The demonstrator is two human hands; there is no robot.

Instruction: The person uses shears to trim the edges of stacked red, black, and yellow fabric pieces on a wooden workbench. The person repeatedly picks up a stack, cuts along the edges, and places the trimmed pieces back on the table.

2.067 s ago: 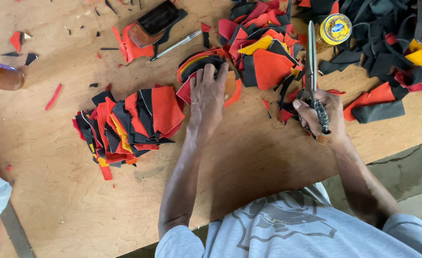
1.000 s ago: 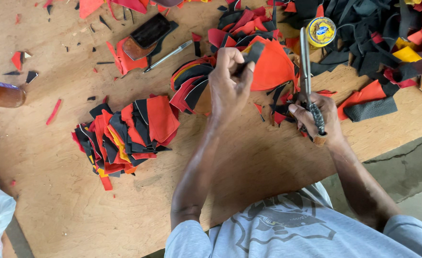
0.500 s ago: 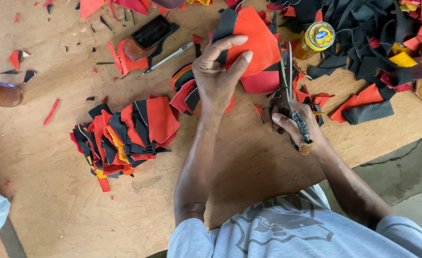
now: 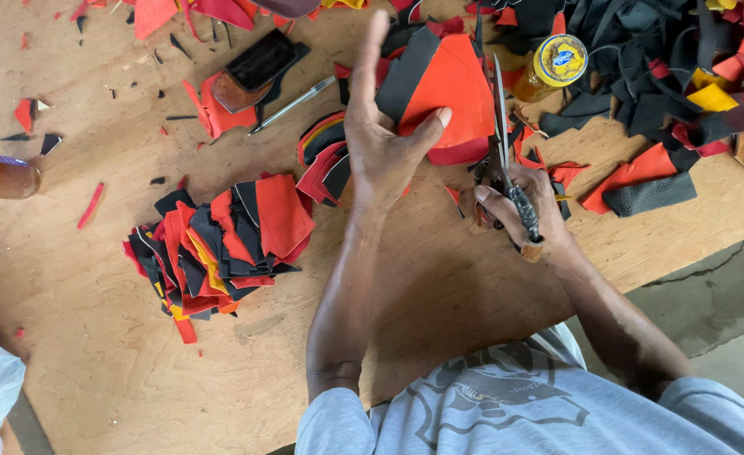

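Near the bench's left side lies a fanned stack of cut leather pieces [image 4: 220, 244], red, black and yellow. Your left hand [image 4: 380, 147] pinches an orange-red leather piece [image 4: 448, 93], thumb on its face, lifted over the bench's far middle. Just right, your right hand [image 4: 519, 206] is clamped around scissors [image 4: 503, 152], blades pointing up beside that piece's edge.

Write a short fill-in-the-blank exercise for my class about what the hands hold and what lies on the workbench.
1. The left hand holds up an orange and ____ piece of material.
2. The right hand grips a pair of ____.
3. The round lid of the jar beside the scrap heap is ____.
4. The sorted stack of cut pieces lies on a ____ workbench.

Missing words: black; scissors; yellow; wooden
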